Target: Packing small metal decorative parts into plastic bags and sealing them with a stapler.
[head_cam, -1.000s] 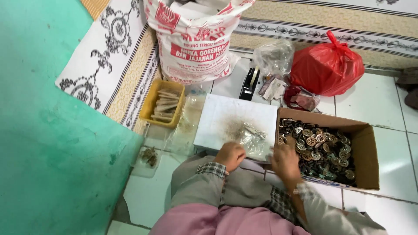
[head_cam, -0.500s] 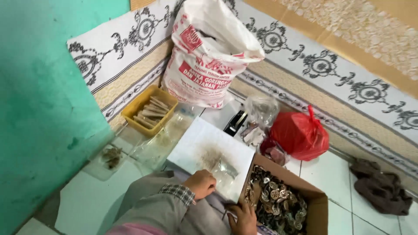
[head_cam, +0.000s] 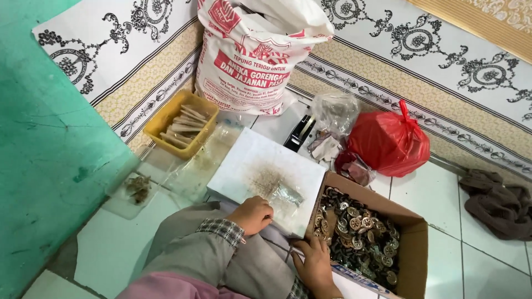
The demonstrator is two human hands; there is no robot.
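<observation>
My left hand (head_cam: 252, 215) rests curled on the near edge of a white board (head_cam: 246, 166) that lies on the tiled floor, close to a small clear plastic bag (head_cam: 288, 194) on a dusty grey smear. My right hand (head_cam: 315, 261) lies at the near left corner of a brown cardboard box (head_cam: 417, 243), touching its wall. The box holds several small round metal parts (head_cam: 360, 232). Whether the left hand's fingers hold anything is hidden.
A large white and red sack (head_cam: 252, 52) stands at the back. A yellow tray of flat sticks (head_cam: 180, 124), clear plastic sheets (head_cam: 194, 160), a black stapler-like tool (head_cam: 299, 133), a red plastic bag (head_cam: 390, 141) and a dark cloth (head_cam: 496, 202) lie around. A green wall (head_cam: 44, 166) is on the left.
The view has swung and tilted, so the sack and box now sit differently in frame. My right hand has moved from over the parts to the box's near left corner.
</observation>
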